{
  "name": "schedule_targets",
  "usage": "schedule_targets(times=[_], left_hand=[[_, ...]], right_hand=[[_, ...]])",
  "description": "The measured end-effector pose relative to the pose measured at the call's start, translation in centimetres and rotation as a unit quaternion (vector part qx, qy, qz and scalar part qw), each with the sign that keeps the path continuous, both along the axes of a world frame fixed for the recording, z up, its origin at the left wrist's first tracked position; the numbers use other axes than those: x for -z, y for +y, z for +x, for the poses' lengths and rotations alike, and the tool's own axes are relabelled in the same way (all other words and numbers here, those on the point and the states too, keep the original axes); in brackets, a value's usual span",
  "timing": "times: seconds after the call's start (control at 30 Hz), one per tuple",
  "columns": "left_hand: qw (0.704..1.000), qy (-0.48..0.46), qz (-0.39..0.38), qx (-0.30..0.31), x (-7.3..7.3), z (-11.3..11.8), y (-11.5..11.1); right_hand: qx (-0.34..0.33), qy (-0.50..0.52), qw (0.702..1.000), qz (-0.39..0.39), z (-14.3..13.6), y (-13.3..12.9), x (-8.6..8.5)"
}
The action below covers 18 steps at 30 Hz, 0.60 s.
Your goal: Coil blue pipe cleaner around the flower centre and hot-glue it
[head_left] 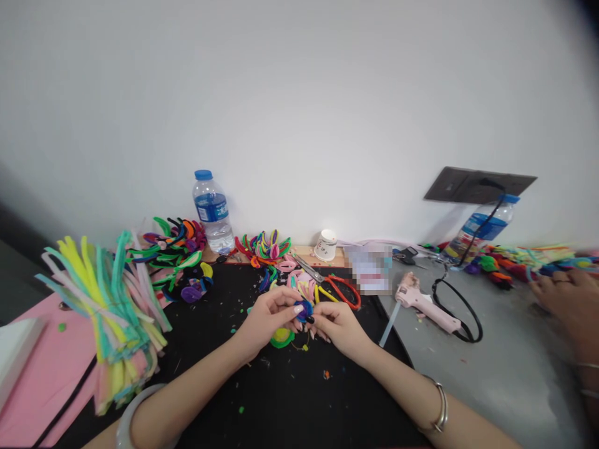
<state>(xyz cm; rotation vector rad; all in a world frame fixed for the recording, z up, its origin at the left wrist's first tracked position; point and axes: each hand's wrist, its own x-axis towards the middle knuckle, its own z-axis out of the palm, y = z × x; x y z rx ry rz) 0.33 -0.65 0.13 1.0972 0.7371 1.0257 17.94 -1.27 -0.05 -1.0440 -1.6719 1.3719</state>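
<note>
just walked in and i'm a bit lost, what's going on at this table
A person is holding a small blue fuzzy piece between the fingertips of both hands, the left hand and right hand meeting over a black mat. Red-handled scissors lie just beyond. A bundle of pastel fuzzy sticks is on the left, and a pink glue gun lies on the right. At the far right is another person's hand.
</note>
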Motion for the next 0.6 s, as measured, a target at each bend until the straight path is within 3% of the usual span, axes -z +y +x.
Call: schedule_targets(times=[0.17, 0.47, 0.6], left_hand=[[1.0, -0.018, -0.002, 0.017, 0.29, 0.15, -0.2], [0.999, -0.027, -0.035, 0.025, 0.1, 0.48, -0.66], [0.999, -0.032, -0.033, 0.029, 0.03, 0.49, -0.69]], right_hand=[[0.006, -0.004, 1.0, 0.017, 0.04, -0.09, -0.03], [0.081, 0.024, 0.995, 0.053, -0.34, -0.38, 0.12], [0.058, 0.07, 0.994, 0.06, -0.23, -0.25, 0.53]])
